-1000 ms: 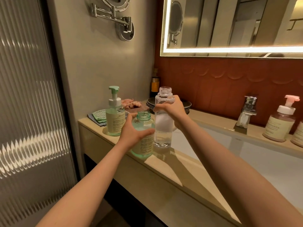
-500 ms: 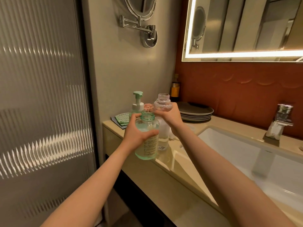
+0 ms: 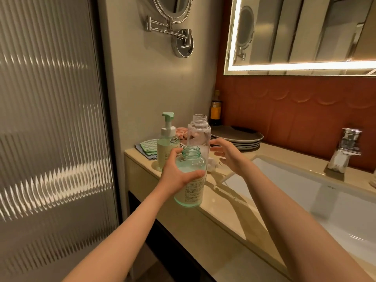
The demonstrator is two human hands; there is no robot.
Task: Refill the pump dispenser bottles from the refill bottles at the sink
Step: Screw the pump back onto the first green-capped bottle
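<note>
My left hand (image 3: 176,173) grips an open green dispenser bottle (image 3: 191,186) with no pump on it, at the front edge of the counter (image 3: 213,208). Behind it stands a clear, uncapped refill bottle (image 3: 199,135) with little liquid visible. My right hand (image 3: 227,155) hovers just right of the clear bottle, fingers spread, touching nothing. A second green bottle (image 3: 167,145) with its pump fitted stands further left on the counter.
Folded cloths (image 3: 147,148) lie at the counter's left corner, with a stack of dark plates (image 3: 242,137) and a dark bottle (image 3: 216,108) behind. The white sink basin (image 3: 305,192) and chrome tap (image 3: 345,151) are to the right. A ribbed glass door (image 3: 50,129) stands left.
My right hand has let go of the clear bottle and opened beside it. The view has swung left, so the tap and basin sit further right.
</note>
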